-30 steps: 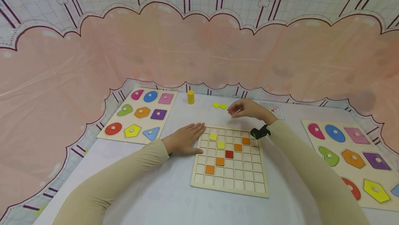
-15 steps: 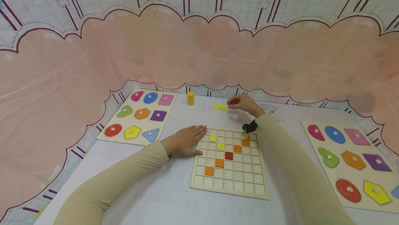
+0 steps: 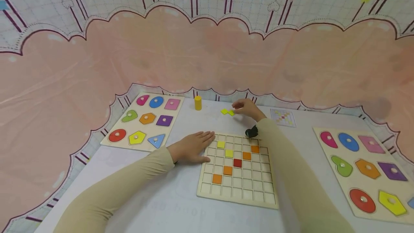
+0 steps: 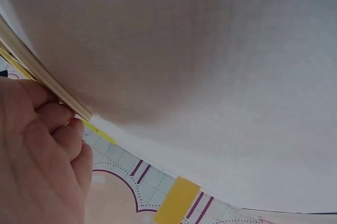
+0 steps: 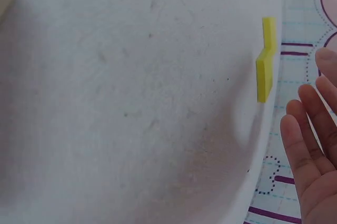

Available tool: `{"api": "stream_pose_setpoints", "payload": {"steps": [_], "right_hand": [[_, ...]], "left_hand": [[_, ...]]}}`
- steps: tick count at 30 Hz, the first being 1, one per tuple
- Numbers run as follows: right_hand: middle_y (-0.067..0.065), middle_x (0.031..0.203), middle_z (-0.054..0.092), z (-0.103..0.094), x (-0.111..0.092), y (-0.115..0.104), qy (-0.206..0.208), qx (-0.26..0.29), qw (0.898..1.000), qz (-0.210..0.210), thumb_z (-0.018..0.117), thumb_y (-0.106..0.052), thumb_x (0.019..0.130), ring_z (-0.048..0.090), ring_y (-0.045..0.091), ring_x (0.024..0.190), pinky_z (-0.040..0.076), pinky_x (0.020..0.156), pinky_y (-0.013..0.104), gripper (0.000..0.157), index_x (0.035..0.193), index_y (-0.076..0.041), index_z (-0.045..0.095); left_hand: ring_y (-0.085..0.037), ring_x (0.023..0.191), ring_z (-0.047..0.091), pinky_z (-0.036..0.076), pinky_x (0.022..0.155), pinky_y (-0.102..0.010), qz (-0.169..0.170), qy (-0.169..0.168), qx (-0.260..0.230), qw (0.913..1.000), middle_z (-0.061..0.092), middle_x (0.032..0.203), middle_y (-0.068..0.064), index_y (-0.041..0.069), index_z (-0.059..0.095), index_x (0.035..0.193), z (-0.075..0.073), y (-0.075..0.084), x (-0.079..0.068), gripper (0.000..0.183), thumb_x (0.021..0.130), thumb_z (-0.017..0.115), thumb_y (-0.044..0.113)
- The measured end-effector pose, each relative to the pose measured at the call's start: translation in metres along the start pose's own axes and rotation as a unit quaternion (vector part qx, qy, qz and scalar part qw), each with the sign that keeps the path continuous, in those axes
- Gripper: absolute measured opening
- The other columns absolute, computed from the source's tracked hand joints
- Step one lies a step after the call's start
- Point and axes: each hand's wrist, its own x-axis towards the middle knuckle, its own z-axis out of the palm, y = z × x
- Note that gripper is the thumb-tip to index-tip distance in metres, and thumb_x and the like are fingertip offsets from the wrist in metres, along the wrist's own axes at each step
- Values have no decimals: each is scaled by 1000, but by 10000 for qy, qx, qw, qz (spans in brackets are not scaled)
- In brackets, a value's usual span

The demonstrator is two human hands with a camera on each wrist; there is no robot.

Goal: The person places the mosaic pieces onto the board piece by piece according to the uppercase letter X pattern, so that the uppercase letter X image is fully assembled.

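Note:
My left hand (image 3: 192, 148) lies with its fingers extended on the left edge of a wooden grid board (image 3: 239, 203). In the left wrist view, its fingertips touch the board's side edge (image 4: 45, 75). The board bears a red tile (image 3: 237, 163), two yellow tiles and several orange tiles in diagonal lines. Beyond the board, my right hand (image 3: 248, 109) hovers with loosely bent fingers and no object in its grasp. Its fingertips are right beside two loose yellow square tiles (image 3: 224, 111), which the right wrist view shows lying corner to corner (image 5: 264, 79).
A yellow cylinder (image 3: 198, 103) stands at the back. Knobbed shape-puzzle boards lie at the left (image 3: 168, 127) and right (image 3: 352, 208). A printed pattern card (image 3: 290, 121) is behind the right forearm. A patterned cloth (image 3: 207, 53) hangs behind the white table.
My right hand has moved left and closer to the loose yellow tiles, its fingertips now at the nearer one. The left hand stays on the board's edge.

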Motion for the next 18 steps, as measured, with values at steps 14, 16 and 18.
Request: {"api": "stream_pose_setpoints", "payload": {"steps": [14, 16, 18], "right_hand": [[20, 125, 59, 11, 9, 4, -520, -598, 9968, 74, 69, -9, 83, 54, 33, 115, 42, 105, 44, 41, 121, 2, 60], [21, 124, 60, 11, 7, 3, -533, -596, 9968, 13, 68, -7, 83, 55, 33, 114, 43, 104, 43, 38, 119, 3, 61], [23, 123, 60, 9, 5, 2, -559, -587, 9967, -86, 67, -6, 84, 56, 34, 113, 44, 102, 44, 36, 118, 5, 62]], "left_hand": [[-20, 147, 13, 15, 121, -34, -31, -35, -45, 10000, 12, 159, -5, 8, 12, 152, 0, 1, -1, 87, 91, 34, 66], [-20, 147, 13, 15, 121, -34, -48, -24, -31, 10000, 12, 159, -5, 8, 12, 152, 0, 1, -1, 87, 91, 34, 66], [-20, 147, 13, 15, 121, -34, -58, -11, -13, 10000, 12, 159, -5, 8, 12, 152, 0, 1, -1, 87, 91, 33, 67]]}}
